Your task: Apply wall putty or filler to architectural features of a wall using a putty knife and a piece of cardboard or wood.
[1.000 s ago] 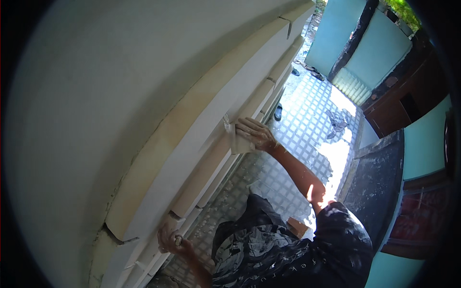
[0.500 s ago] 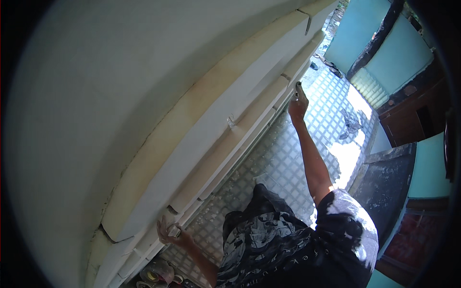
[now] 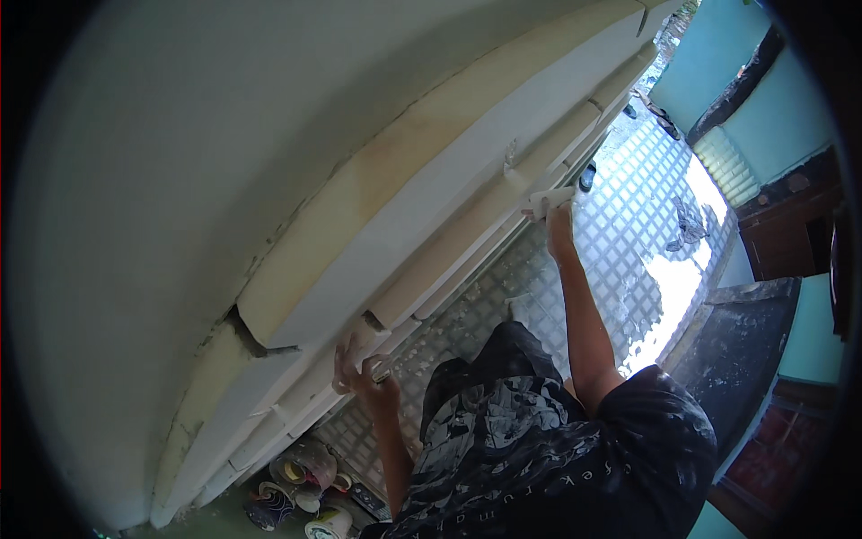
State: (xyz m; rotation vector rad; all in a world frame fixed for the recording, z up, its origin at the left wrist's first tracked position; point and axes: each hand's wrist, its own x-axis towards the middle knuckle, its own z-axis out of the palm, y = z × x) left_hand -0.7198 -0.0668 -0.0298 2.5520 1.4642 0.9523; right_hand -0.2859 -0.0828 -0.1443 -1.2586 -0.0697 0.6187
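Observation:
My right hand (image 3: 558,220) is stretched forward, its fingers closed on a flat pale scraper (image 3: 549,199) whose blade lies at the edge of the stepped white moulding (image 3: 449,247). A dark rounded thing (image 3: 586,177) shows just beyond the scraper; whether it belongs to it I cannot tell. My left hand (image 3: 366,373) is at the lower left beside the moulding, its outer fingers against the ledge. Thumb and forefinger curl around a small pale thing (image 3: 382,366), too unclear to name. White smears cover the left fingers. A clear, shiny scrap (image 3: 510,157) sits on the ledge.
Dark gaps (image 3: 247,331) split the cream band above the ledges. Shoes and containers (image 3: 305,476) crowd the floor at lower left. A crumpled cloth (image 3: 687,225) lies on the patterned tiles (image 3: 620,234). Dark boards (image 3: 736,337) and a brown cabinet (image 3: 790,234) stand right.
My view has shifted, so the moulding sits farther right. My right hand has turned and drawn nearer, bringing the scraper's pale face into sight. The left hand has moved up along the ledge.

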